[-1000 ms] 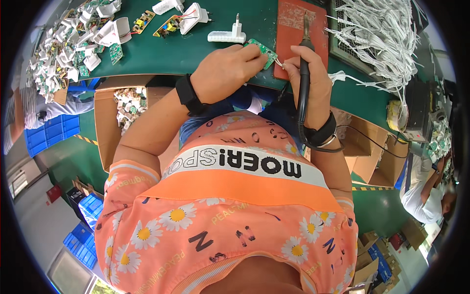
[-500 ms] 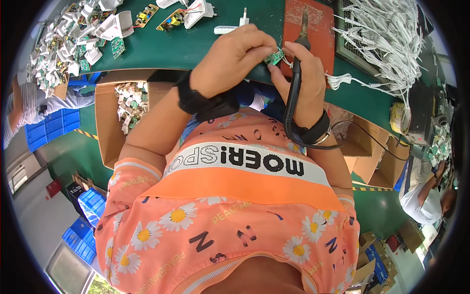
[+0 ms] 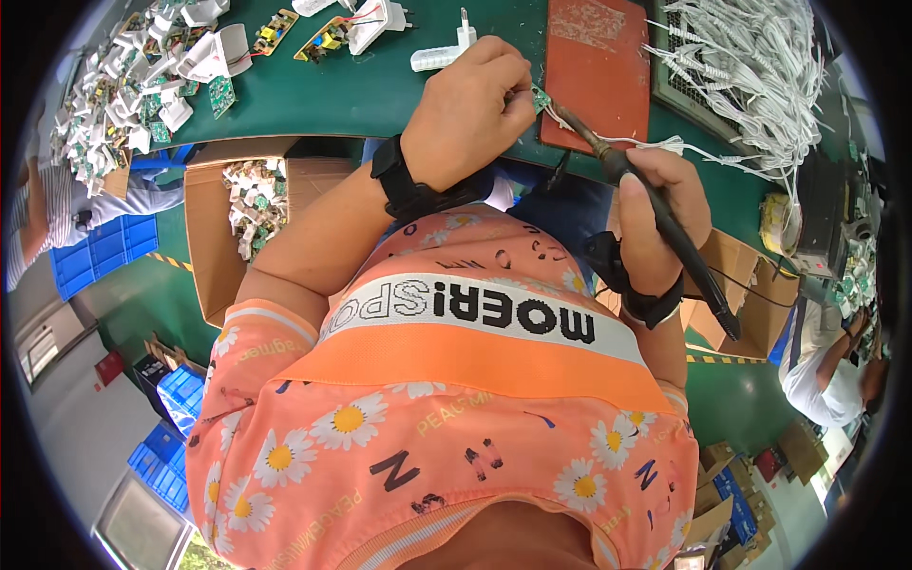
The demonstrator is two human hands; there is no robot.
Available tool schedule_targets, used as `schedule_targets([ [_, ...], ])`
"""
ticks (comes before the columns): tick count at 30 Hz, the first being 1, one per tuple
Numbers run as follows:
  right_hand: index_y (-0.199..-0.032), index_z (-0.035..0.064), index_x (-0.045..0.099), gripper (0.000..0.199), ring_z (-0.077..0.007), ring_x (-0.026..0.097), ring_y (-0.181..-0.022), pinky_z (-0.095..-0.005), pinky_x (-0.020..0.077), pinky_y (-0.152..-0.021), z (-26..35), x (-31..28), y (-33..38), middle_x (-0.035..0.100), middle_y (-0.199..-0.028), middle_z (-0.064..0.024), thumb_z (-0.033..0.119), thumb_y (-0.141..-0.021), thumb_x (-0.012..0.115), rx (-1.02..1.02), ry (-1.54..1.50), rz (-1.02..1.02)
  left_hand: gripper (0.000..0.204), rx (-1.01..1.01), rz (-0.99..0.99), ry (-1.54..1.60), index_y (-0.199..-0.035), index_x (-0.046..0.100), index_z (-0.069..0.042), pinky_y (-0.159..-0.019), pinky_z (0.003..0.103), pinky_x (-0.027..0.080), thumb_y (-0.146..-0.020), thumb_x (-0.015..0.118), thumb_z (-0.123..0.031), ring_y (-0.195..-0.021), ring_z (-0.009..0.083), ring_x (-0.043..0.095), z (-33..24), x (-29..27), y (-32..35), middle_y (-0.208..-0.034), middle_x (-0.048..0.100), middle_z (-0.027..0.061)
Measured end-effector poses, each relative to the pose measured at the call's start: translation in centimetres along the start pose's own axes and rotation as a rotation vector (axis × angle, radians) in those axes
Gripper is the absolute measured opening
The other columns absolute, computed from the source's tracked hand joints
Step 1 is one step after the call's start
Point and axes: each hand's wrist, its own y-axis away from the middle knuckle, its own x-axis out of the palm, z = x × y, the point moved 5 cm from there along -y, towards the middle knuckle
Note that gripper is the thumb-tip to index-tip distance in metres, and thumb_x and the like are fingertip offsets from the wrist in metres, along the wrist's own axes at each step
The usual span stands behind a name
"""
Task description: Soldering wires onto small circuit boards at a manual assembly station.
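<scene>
My left hand (image 3: 467, 119) pinches a small green circuit board (image 3: 541, 100) at the table's near edge, and its fingers hide most of it. In my right hand (image 3: 670, 190), lower and to the right, is a soldering iron (image 3: 679, 233), gripped by its dark handle. The iron slants up to the left, with its tip beside the board; whether they touch I cannot tell. A white cable (image 3: 667, 144) runs from the board past the iron toward the right. Beyond my left hand lies a white plug casing (image 3: 437, 59) with a pin sticking up.
A reddish-brown board (image 3: 598, 57) lies on the green table (image 3: 380, 100). Bundled white cables (image 3: 750, 76) fill a tray at the right. Circuit boards and white casings (image 3: 123, 90) are heaped at the left. Below stands a cardboard box (image 3: 211, 228). Another person (image 3: 825, 385) is at far right.
My right hand has left the board, moved right and nearer, and swung the soldering iron so its tip comes to the board. My left hand shifted slightly right, keeping the board.
</scene>
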Motion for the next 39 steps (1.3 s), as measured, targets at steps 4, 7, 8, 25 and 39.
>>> schedule_targets([
  [4, -0.094, -0.0026, 0.059, 0.016, -0.0076, 0.047, -0.067, -0.0206, 0.0388, -0.062, -0.2, 0.5, 0.2, 0.058, -0.082, -0.0058, -0.001, -0.078, 0.056, -0.073, 0.01, 0.062, 0.005, 0.025, -0.001, -0.034, -0.078, 0.059, -0.001, -0.064, 0.032, 0.049, -0.075, 0.06, -0.005, -0.074, 0.0263, 0.061, -0.1, 0.2, -0.1, -0.09, 0.06, 0.0103],
  [7, -0.093, -0.0025, 0.059, 0.017, -0.0079, 0.046, -0.065, -0.021, 0.0383, -0.061, -0.3, 0.8, -0.2, 0.057, -0.079, -0.0053, -0.002, -0.077, 0.057, -0.122, 0.053, 0.051, 0.006, 0.065, -0.027, -0.028, -0.077, 0.059, -0.001, -0.063, 0.036, 0.05, -0.074, 0.059, -0.006, -0.071, 0.0301, 0.059, -0.3, 0.2, -0.2, -0.086, 0.057, 0.0098],
  [8, -0.093, -0.0025, 0.059, 0.017, -0.008, 0.046, -0.064, -0.0212, 0.038, -0.061, -0.2, 0.9, -0.2, 0.057, -0.078, -0.0051, -0.002, -0.076, 0.057, -0.163, 0.075, 0.054, 0.006, 0.071, -0.013, -0.052, -0.078, 0.059, -0.001, -0.063, 0.034, 0.05, -0.074, 0.059, -0.005, -0.072, 0.0284, 0.06, -0.4, 0.2, -0.2, -0.088, 0.058, 0.01],
  [25, -0.09, -0.0024, 0.06, 0.015, -0.009, 0.045, -0.061, -0.0222, 0.0353, -0.056, -0.2, 0.2, -0.4, 0.056, -0.072, -0.0045, 0.0, -0.076, 0.057, -0.152, 0.07, -0.02, 0.005, 0.07, -0.026, -0.089, -0.08, 0.058, -0.001, -0.063, 0.033, 0.05, -0.076, 0.059, -0.005, -0.071, 0.0279, 0.06, -0.2, 0.0, -0.2, -0.091, 0.058, 0.0099],
  [39, -0.086, -0.0002, 0.062, 0.013, -0.0157, 0.051, -0.058, -0.0249, 0.0417, -0.055, -0.1, 0.5, -0.9, 0.057, -0.07, -0.0084, 0.0, -0.073, 0.061, -0.16, 0.122, 0.027, 0.009, 0.123, 0.038, -0.18, -0.083, 0.059, -0.002, -0.064, 0.034, 0.049, -0.079, 0.061, -0.009, -0.072, 0.0287, 0.059, -0.6, 0.6, -0.4, -0.093, 0.057, 0.0098],
])
